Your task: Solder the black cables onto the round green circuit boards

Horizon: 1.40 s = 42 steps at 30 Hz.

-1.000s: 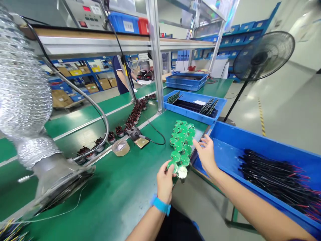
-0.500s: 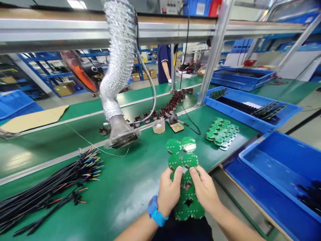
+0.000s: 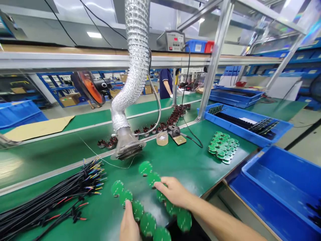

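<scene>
My left hand (image 3: pixel 129 222) grips a strip of round green circuit boards (image 3: pixel 147 223), its thumb lying on top. A second strip of round green circuit boards (image 3: pixel 152 179) is pinched in my right hand (image 3: pixel 174 191). The two strips are apart, both slanting away from me over the green bench. To the right on the bench lies a stack of similar green circuit boards (image 3: pixel 223 147). Left of my hands rests a bundle of black cables (image 3: pixel 62 197) with coloured wire ends. The undersides of both strips are hidden.
A fume extraction hose (image 3: pixel 134 77) hangs over the bench (image 3: pixel 120 180). Behind stand a solder wire roll (image 3: pixel 162 139), a soldering iron stand (image 3: pixel 177 134) and several small motor-like parts (image 3: pixel 175 117). Blue bins (image 3: pixel 283 174) line the right side. A person (image 3: pixel 166 83) stands beyond.
The double-row board panel held in both hands is now two separate strips, one per hand. My left hand moved left and down. The camera view tilted up.
</scene>
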Motion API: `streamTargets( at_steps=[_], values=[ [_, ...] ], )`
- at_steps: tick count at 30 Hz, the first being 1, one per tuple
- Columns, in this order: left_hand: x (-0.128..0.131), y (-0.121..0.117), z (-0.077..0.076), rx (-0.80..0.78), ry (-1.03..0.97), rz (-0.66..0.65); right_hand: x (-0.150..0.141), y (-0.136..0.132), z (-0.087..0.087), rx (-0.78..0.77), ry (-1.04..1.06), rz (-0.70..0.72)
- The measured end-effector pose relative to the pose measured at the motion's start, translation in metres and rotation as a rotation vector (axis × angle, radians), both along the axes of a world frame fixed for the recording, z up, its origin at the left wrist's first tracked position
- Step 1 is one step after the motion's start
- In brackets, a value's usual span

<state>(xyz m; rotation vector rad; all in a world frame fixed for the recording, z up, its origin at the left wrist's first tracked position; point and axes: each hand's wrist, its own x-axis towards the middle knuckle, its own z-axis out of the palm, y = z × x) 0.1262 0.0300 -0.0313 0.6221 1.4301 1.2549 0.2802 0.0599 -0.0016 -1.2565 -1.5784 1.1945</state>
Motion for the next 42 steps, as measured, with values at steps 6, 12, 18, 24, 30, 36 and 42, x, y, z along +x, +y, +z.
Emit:
streamTargets(
  at_steps=[6, 12, 18, 24, 30, 36, 42],
  values=[
    [0.001, -0.025, 0.009, -0.152, -0.373, -0.315, 0.023, 0.06, 0.019, 0.18, -0.487, 0.193],
    [-0.035, -0.039, 0.015, 0.055, 0.379, -0.672, 0.056, 0.016, -0.006, 0.361, -0.701, 0.221],
    [-0.045, 0.021, 0.0, 0.478, 1.526, -0.749, 0.035, 0.013, -0.036, 0.479, -0.767, 0.144],
    [-0.056, 0.094, -0.02, 0.432, 1.671, -0.6, 0.068, 0.03, -0.012, 0.521, -0.833, -0.202],
    [-0.072, 0.12, -0.04, 0.33, 1.887, -0.612, 0.248, 0.012, 0.052, 0.175, -0.901, -0.907],
    [-0.062, 0.111, -0.033, 0.286, 1.851, -0.558, 0.342, 0.015, 0.075, -0.142, -0.926, -1.154],
    [-0.057, 0.105, -0.03, 0.311, 1.811, -0.536, 0.296, 0.06, 0.021, -0.401, -0.934, -1.167]
  ],
)
